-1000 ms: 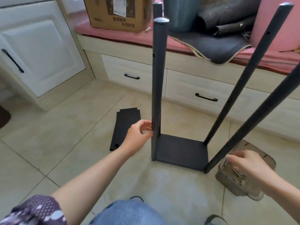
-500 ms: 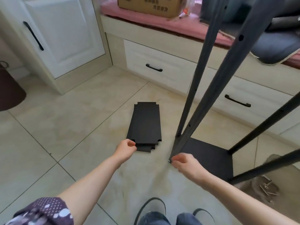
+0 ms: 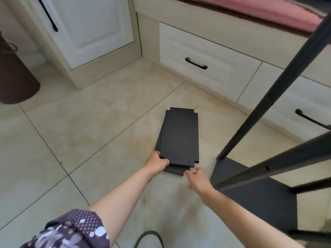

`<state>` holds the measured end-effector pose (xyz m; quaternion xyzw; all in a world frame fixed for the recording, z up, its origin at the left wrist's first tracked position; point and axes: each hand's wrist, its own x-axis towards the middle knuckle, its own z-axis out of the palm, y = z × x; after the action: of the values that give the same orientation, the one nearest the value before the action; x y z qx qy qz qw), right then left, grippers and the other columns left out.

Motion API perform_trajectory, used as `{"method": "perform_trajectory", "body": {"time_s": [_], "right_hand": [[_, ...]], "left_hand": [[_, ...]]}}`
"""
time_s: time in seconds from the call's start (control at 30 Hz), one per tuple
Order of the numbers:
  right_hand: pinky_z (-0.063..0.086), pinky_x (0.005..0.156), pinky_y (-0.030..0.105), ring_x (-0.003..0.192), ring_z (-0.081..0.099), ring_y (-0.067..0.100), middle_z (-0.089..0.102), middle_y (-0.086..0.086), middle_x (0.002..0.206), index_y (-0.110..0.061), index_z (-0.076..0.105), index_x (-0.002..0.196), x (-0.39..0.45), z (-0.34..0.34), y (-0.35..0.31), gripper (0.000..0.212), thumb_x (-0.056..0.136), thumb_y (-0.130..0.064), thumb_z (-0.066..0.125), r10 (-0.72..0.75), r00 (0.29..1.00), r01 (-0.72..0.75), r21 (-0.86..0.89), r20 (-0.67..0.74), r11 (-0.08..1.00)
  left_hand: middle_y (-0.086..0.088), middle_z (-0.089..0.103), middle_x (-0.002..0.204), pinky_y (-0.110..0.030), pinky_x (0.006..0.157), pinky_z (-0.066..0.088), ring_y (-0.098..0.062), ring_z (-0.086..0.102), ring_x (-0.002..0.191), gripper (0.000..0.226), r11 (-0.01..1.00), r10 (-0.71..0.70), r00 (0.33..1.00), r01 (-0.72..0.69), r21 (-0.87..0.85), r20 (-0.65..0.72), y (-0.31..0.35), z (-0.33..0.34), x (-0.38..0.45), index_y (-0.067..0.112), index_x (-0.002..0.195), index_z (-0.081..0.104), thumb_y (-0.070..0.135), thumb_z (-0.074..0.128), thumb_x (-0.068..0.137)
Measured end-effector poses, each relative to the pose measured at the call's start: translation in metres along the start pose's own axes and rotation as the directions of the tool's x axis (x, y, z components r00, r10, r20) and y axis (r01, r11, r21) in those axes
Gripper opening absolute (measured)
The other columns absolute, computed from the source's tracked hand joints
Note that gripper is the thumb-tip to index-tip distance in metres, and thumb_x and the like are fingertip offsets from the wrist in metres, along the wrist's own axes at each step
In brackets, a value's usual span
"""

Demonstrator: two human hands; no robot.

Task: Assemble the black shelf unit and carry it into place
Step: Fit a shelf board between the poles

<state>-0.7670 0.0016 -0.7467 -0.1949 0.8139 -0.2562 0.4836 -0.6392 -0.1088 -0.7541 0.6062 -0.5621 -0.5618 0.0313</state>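
Observation:
Two black shelf boards [image 3: 179, 136] with notched corners lie stacked on the tiled floor. My left hand [image 3: 156, 163] grips the near left corner of the top board. My right hand [image 3: 196, 178] hovers by the near right corner with fingers loosely bent, holding nothing. To the right stands the partly built shelf unit: a black base board [image 3: 250, 190] with black poles [image 3: 265, 108] rising from its corners.
White drawers with black handles [image 3: 196, 63] run along the back under a pink cushioned bench [image 3: 259, 11]. A white cabinet door [image 3: 93, 27] is at the back left, a dark brown bin [image 3: 12, 77] at the far left. A sandal strap [image 3: 148, 237] shows at the bottom.
My view swung left and down toward the stacked boards. My left hand left the pole and took the top board's corner; my right hand came from the screw tray past the pole's foot to the boards.

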Motion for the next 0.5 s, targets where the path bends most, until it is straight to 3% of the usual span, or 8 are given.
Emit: {"method": "perform_trajectory", "body": {"time_s": [0.07, 0.17, 0.23, 0.3, 0.4, 0.43, 0.5], "right_hand": [[0.051, 0.098, 0.049, 0.088, 0.057, 0.026, 0.047, 0.004, 0.084, -0.009, 0.042, 0.101, 0.015, 0.003, 0.002, 0.019, 0.098, -0.024, 0.052, 0.114, 0.994, -0.113, 0.123, 0.004, 0.986], [0.052, 0.095, 0.042, 0.076, 0.056, 0.019, 0.047, 0.004, 0.087, -0.013, 0.038, 0.093, 0.033, 0.007, 0.007, 0.024, 0.098, -0.028, 0.056, 0.192, 0.981, -0.190, 0.261, 0.020, 0.946], [0.050, 0.076, 0.034, 0.070, 0.056, 0.017, 0.049, 0.005, 0.083, -0.012, 0.040, 0.085, 0.043, 0.009, 0.008, 0.027, 0.097, -0.028, 0.058, 0.201, 0.980, -0.188, 0.307, -0.010, 0.933], [0.043, 0.070, 0.031, 0.069, 0.055, 0.021, 0.049, 0.008, 0.080, -0.008, 0.044, 0.081, 0.050, 0.009, 0.007, 0.026, 0.096, -0.024, 0.059, 0.187, 0.981, -0.155, 0.365, -0.054, 0.918], [0.051, 0.094, 0.043, 0.096, 0.063, 0.046, 0.060, 0.022, 0.091, 0.020, 0.053, 0.099, 0.052, 0.007, 0.005, 0.037, 0.095, -0.016, 0.061, 0.197, 0.977, -0.141, 0.460, -0.077, 0.877], [0.047, 0.102, 0.049, 0.108, 0.060, 0.048, 0.064, 0.028, 0.096, 0.024, 0.052, 0.107, 0.052, 0.006, 0.005, 0.041, 0.094, -0.014, 0.061, 0.202, 0.976, -0.135, 0.484, -0.088, 0.864], [0.045, 0.105, 0.050, 0.106, 0.064, 0.043, 0.066, 0.022, 0.091, 0.023, 0.055, 0.107, 0.050, 0.004, 0.004, 0.038, 0.093, -0.012, 0.064, 0.200, 0.974, -0.114, 0.544, -0.102, 0.831]], "left_hand": [[0.002, 0.060, 0.116, -0.025, 0.076, 0.043, -0.016, 0.057, 0.099, 0.031, 0.998, -0.014, 1.000, 0.014, -0.067, -0.001, -0.004, 0.001, 0.008, 0.019, 0.118, 0.049, 0.010, 0.061, 0.090], [0.007, 0.063, 0.102, -0.021, 0.062, 0.042, -0.004, 0.055, 0.081, 0.026, 0.985, -0.034, 0.999, 0.034, -0.171, 0.003, -0.007, 0.003, 0.016, 0.016, 0.113, 0.052, 0.006, 0.061, 0.091], [0.014, 0.059, 0.098, -0.024, 0.071, 0.047, -0.003, 0.054, 0.082, 0.033, 0.973, -0.050, 0.999, 0.051, -0.225, 0.012, -0.008, 0.003, 0.019, 0.019, 0.120, 0.050, 0.005, 0.061, 0.091], [0.010, 0.060, 0.113, -0.029, 0.088, 0.046, -0.006, 0.055, 0.087, 0.040, 0.962, -0.069, 0.997, 0.073, -0.262, 0.024, -0.010, 0.002, 0.023, 0.017, 0.129, 0.050, 0.006, 0.062, 0.092], [0.015, 0.057, 0.101, -0.029, 0.089, 0.043, -0.003, 0.054, 0.086, 0.045, 0.962, -0.071, 0.997, 0.076, -0.263, 0.029, -0.012, 0.004, 0.026, 0.011, 0.135, 0.050, 0.007, 0.061, 0.092], [0.012, 0.058, 0.105, -0.030, 0.092, 0.044, -0.008, 0.057, 0.093, 0.051, 0.959, -0.071, 0.997, 0.077, -0.274, 0.031, -0.012, 0.005, 0.027, 0.008, 0.141, 0.046, 0.007, 0.061, 0.092], [-0.002, 0.057, 0.128, -0.035, 0.103, 0.045, -0.022, 0.056, 0.114, 0.063, 0.947, -0.082, 0.997, 0.083, -0.311, 0.017, -0.010, 0.007, 0.027, 0.006, 0.151, 0.036, 0.011, 0.062, 0.094]]}}
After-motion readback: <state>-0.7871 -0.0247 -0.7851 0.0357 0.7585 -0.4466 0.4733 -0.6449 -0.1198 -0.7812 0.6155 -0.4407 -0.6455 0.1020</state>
